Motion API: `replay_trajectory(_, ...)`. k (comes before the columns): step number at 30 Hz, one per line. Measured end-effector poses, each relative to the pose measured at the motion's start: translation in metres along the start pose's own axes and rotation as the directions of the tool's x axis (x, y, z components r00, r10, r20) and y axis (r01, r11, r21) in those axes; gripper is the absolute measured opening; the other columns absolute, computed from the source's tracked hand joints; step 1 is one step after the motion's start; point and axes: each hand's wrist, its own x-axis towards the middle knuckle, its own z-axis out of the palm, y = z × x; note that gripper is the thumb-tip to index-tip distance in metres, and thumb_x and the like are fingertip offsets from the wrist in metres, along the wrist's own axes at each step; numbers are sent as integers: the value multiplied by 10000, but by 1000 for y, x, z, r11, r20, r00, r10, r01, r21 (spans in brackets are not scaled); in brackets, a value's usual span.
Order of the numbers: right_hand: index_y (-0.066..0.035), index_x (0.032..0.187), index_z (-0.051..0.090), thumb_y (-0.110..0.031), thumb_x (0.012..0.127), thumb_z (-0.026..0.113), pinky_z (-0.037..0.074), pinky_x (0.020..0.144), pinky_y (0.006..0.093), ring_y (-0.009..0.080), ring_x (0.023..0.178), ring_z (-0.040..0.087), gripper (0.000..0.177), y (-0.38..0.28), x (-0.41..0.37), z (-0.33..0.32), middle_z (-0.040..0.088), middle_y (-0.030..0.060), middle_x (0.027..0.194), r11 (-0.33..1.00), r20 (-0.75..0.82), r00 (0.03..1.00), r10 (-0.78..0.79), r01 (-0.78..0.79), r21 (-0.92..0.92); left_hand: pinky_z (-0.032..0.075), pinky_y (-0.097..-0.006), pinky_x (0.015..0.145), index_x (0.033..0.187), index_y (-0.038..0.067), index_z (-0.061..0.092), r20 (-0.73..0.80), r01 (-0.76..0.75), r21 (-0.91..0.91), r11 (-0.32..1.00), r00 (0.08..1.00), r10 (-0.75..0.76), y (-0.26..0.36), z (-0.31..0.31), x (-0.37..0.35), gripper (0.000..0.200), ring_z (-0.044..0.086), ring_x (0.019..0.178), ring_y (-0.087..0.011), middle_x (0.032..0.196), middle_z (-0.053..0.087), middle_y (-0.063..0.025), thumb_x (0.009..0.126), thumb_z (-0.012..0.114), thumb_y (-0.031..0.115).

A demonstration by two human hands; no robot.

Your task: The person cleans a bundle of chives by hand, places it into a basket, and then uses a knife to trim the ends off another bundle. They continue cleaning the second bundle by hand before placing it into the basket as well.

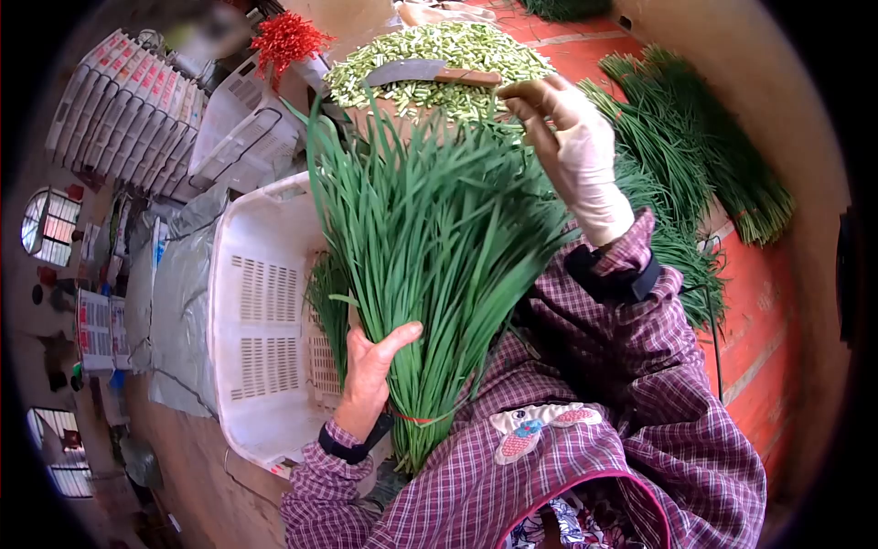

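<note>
My bare left hand [370, 371] is wrapped round the lower part of a thick bunch of garlic chives [430, 238], thumb across the front. A red band [416, 419] circles the stalks just below that hand. The long green leaves fan out upward and away from me. Above the leaf tips on the right, my right hand [572, 142] wears a pale thin glove. Its fingers are bent and pressed together in a pinch; whatever lies between the fingertips is too small to make out. A knife with a wooden handle [468, 78] lies close beyond those fingertips.
Cut stem pieces [393, 55] are heaped under the knife. A white plastic crate [265, 320] stands at my left, with more greens inside. Red bands [288, 41] hang behind it, near stacked crates [128, 110]. More chive bunches [658, 137] lie on red flooring [750, 375] at right.
</note>
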Motion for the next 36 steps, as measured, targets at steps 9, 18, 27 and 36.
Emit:
replay_trajectory(9, -38, 1510, -33, -361, 835, 732, 484, 901, 351, 227, 1316, 381, 1071, -50, -112, 23, 125, 205, 1555, 365, 841, 540, -30, -777, 512, 469, -299, 872, 1330, -29, 443, 207, -359, 235, 903, 926, 314, 136, 18, 34, 606, 583, 1031, -174, 1147, 592, -99, 876, 673, 300)
replay_trajectory(18, -37, 1055, 631, -316, 866, 681, 463, 914, 304, 106, 968, 587, 341, -5, -116, 60, 644, -1, 1011, -119, 721, 653, 232, -717, 687, 497, -269, 772, 941, -30, 702, 410, -398, 516, 758, 892, 189, 175, 0, 44, 483, 668, 820, -145, 850, 710, -112, 896, 625, 445)
replay_trajectory(27, -21, 1276, 508, -411, 891, 653, 449, 921, 311, 130, 1063, 546, 567, -76, -112, 86, 593, 37, 1176, -62, 748, 657, 94, -746, 663, 484, -328, 929, 1232, -18, 544, 287, 10, -219, 976, 956, 55, 86, -16, 79, 551, 609, 1020, -172, 1148, 629, -92, 858, 701, 355)
replay_trajectory(36, 39, 1145, 610, -337, 808, 766, 478, 894, 289, 111, 975, 607, 527, -64, -77, 91, 649, 50, 1098, -236, 697, 642, 318, -659, 714, 512, -303, 857, 1197, 5, 572, 96, -171, -9, 985, 980, 171, 98, -28, 57, 431, 635, 930, -164, 1072, 648, -64, 803, 707, 118)
